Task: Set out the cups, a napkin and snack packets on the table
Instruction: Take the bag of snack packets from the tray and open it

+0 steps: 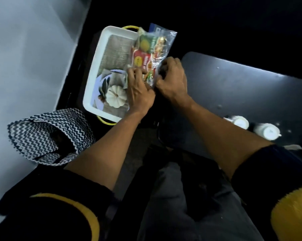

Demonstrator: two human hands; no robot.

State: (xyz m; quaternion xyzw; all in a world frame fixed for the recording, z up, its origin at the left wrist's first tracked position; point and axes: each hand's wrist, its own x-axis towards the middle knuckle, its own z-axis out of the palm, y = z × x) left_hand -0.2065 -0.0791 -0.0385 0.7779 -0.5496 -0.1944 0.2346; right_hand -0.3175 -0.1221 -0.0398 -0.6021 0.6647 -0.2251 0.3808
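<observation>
A clear plastic bag of colourful snack packets lies over the right side of a white tray with yellow handles. My left hand grips the bag's near left edge. The bag's near right edge is pinched by my right hand. Two white cups lie on the dark table to the right. A white napkin shows at the table's near edge, partly hidden by my right sleeve.
The tray's bottom carries a printed picture with a white pumpkin. A black-and-white zigzag cloth bag lies at the left, below the tray. A pale grey surface fills the left side. My legs are below.
</observation>
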